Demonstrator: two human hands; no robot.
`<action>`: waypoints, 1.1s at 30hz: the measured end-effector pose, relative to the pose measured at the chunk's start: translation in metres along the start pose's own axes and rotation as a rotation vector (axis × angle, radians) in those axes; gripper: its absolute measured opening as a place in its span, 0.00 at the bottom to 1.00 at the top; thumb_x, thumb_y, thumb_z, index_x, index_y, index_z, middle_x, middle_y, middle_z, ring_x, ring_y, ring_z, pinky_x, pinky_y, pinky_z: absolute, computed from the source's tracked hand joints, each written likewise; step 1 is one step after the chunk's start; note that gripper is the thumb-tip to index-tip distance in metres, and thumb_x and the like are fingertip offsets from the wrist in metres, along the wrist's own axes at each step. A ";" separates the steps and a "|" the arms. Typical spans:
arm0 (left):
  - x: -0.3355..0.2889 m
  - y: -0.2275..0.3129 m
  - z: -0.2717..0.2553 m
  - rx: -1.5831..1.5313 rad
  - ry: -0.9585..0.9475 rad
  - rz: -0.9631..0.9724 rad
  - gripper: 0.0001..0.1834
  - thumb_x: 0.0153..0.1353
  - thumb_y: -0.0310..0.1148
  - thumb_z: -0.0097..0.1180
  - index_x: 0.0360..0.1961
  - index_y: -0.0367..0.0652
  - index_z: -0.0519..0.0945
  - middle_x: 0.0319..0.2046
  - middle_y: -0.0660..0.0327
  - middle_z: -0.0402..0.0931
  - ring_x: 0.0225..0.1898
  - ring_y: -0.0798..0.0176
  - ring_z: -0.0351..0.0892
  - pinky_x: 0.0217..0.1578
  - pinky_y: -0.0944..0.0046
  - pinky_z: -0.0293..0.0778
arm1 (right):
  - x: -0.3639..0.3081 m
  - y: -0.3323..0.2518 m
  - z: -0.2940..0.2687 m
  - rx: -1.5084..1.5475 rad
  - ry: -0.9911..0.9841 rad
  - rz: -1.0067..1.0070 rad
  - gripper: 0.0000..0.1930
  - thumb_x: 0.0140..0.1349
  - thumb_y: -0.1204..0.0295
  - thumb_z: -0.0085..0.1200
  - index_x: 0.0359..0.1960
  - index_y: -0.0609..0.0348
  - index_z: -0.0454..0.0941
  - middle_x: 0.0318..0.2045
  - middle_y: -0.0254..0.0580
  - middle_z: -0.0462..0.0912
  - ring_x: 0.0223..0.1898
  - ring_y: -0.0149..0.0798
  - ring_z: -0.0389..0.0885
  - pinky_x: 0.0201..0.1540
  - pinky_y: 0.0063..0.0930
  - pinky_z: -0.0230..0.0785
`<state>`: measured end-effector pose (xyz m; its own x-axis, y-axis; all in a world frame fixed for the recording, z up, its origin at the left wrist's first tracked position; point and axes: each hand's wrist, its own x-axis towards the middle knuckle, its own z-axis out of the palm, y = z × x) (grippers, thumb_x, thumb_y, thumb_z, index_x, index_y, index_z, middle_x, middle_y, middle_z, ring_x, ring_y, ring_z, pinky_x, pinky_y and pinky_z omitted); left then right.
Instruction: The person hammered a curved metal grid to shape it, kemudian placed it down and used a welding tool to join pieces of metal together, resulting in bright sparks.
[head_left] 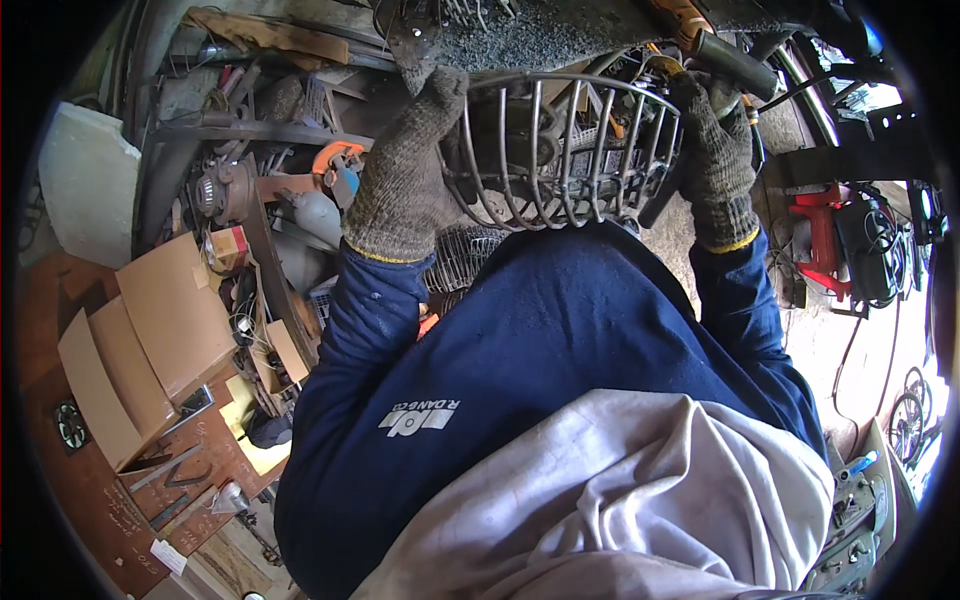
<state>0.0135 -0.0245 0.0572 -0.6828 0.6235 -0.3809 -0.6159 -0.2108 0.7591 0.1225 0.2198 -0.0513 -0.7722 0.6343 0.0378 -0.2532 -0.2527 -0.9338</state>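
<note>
In front of my body is a basket-like frame of bent metal bars [536, 150], with a curved top rim and several ribs sweeping down. My left hand [402, 170], in a grey-brown knit glove with a yellow cuff edge, is closed on the left end of its rim. My right hand [718, 165], gloved alike, is closed at the right end; its fingertips are partly hidden. Just beyond the right hand lies a tool with a grey cylindrical body [735, 65] and an orange part. The frame's lower edge comes close to my dark blue clothing.
A work surface strewn with grey grit [560, 40] runs along the far side. Cardboard boxes [175, 320] stand on a brown table at left, near cluttered metal parts and an orange tool [338, 157]. Another wire basket [465, 255] sits below. At right is a red stool [822, 240].
</note>
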 end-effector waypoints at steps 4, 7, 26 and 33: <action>-0.002 -0.008 0.009 0.164 -0.151 0.192 0.32 0.56 0.46 0.64 0.56 0.37 0.72 0.47 0.52 0.78 0.44 0.59 0.81 0.46 0.60 0.78 | 0.007 0.006 -0.001 0.087 0.042 0.027 0.16 0.61 0.63 0.59 0.46 0.59 0.78 0.35 0.32 0.80 0.35 0.28 0.77 0.39 0.23 0.70; -0.002 -0.012 0.010 0.295 -0.215 0.300 0.32 0.56 0.43 0.65 0.58 0.38 0.70 0.47 0.55 0.78 0.43 0.65 0.80 0.46 0.66 0.77 | 0.010 0.009 0.001 0.137 0.058 0.040 0.16 0.61 0.62 0.58 0.44 0.59 0.78 0.34 0.32 0.80 0.34 0.27 0.77 0.37 0.23 0.71; 0.001 -0.035 -0.003 0.331 -0.069 0.211 0.17 0.58 0.28 0.61 0.48 0.35 0.74 0.34 0.56 0.81 0.33 0.65 0.82 0.35 0.68 0.79 | 0.015 0.016 0.002 0.190 0.066 0.115 0.13 0.62 0.65 0.58 0.44 0.57 0.75 0.33 0.30 0.78 0.30 0.25 0.77 0.34 0.21 0.73; 0.003 -0.020 -0.003 0.464 -0.326 0.167 0.23 0.59 0.30 0.60 0.54 0.34 0.71 0.44 0.52 0.78 0.43 0.58 0.81 0.44 0.60 0.79 | 0.017 0.024 -0.001 0.106 0.046 0.070 0.14 0.63 0.65 0.58 0.46 0.58 0.75 0.35 0.33 0.80 0.34 0.27 0.78 0.38 0.23 0.74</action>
<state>0.0221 -0.0208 0.0393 -0.5542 0.8250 -0.1102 -0.2245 -0.0207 0.9742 0.1037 0.2251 -0.0734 -0.7633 0.6444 -0.0452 -0.2615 -0.3721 -0.8906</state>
